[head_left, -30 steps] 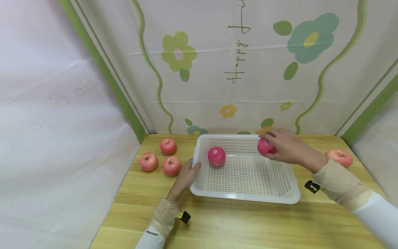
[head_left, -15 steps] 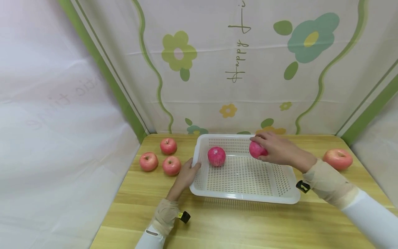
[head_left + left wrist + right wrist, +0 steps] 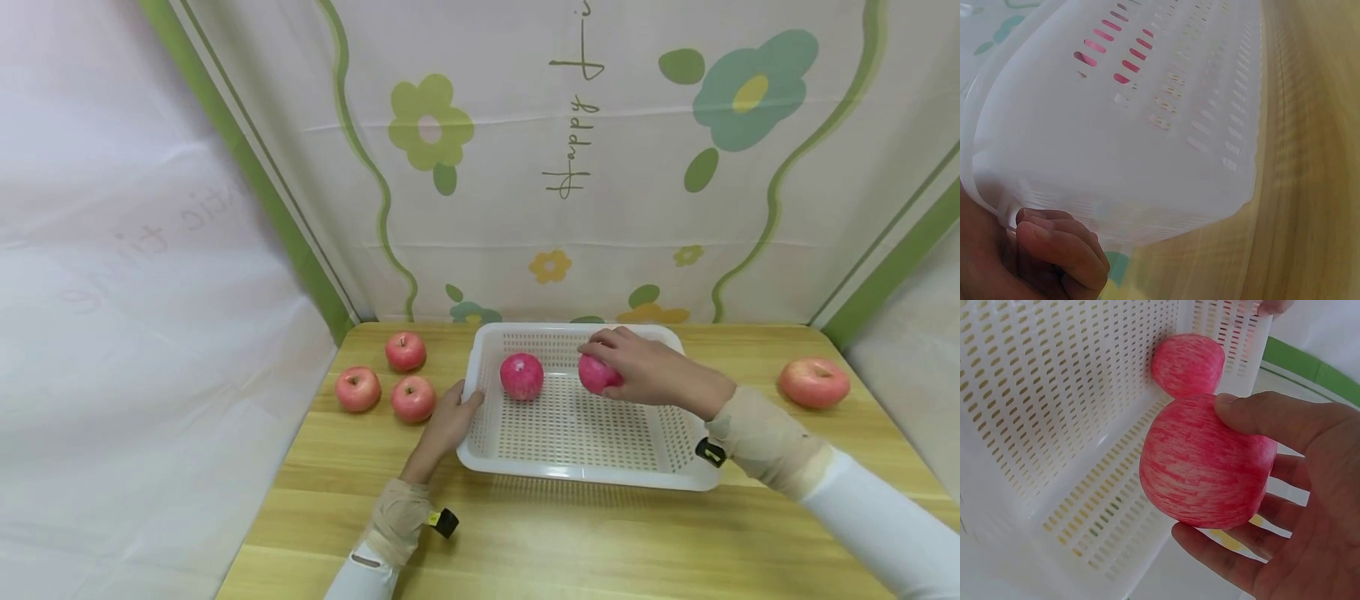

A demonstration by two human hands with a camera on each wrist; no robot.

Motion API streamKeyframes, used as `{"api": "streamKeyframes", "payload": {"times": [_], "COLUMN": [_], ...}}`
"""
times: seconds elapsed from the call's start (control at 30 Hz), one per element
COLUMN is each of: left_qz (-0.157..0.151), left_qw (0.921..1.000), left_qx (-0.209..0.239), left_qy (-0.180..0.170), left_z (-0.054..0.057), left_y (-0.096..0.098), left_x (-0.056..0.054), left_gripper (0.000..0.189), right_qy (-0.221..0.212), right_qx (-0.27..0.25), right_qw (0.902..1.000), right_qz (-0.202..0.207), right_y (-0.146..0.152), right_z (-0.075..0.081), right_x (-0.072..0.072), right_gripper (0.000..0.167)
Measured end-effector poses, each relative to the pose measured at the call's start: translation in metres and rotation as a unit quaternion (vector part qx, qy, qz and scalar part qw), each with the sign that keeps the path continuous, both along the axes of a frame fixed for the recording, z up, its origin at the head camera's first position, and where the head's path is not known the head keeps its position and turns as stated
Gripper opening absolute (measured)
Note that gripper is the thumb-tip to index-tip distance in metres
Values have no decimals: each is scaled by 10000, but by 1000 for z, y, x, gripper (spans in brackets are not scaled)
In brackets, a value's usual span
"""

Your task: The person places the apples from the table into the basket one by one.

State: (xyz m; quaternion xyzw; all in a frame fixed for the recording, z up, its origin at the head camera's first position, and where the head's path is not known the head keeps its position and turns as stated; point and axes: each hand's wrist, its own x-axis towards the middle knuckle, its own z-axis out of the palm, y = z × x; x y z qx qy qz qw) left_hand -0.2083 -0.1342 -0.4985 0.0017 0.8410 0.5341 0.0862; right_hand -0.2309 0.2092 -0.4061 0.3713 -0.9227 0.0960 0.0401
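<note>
A white perforated plastic basket [image 3: 585,477] stands on the wooden table. At its left rim my left hand [image 3: 452,418] grips the edge, thumb over the inside; in the left wrist view the fingers [image 3: 1063,247] curl under the rim. My right hand [image 3: 637,367] holds a deep-pink apple [image 3: 597,374] over the basket's inside. The right wrist view shows thumb and fingers around that apple [image 3: 1207,465]. Another deep-pink apple [image 3: 522,377] lies in the basket's back left, to the left of the held one.
Left of the basket, three lighter red apples [image 3: 358,389] sit grouped on the table [image 3: 322,475]. One larger pale-red apple [image 3: 814,382] rests near the right edge. A white cloth [image 3: 480,208] with printed flowers hangs behind the table.
My right hand has moved left with the apple, from the basket's back right corner toward its middle. The left hand, basket and other apples stay in place.
</note>
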Motion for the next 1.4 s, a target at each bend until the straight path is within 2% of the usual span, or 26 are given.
{"api": "streamKeyframes", "payload": {"times": [1.0,1.4], "left_qz": [24,-63], "left_qw": [9999,10000], "left_qx": [-29,-28], "left_qy": [-118,37], "left_z": [1,-3], "left_y": [0,-2], "left_x": [-1,-3], "left_gripper": [49,48], "right_qy": [-298,-403], "right_qx": [265,167], "right_qw": [9989,9979], "right_qz": [238,486], "right_y": [-38,-57], "right_z": [-11,-15], "right_x": [1,1], "right_gripper": [67,65]}}
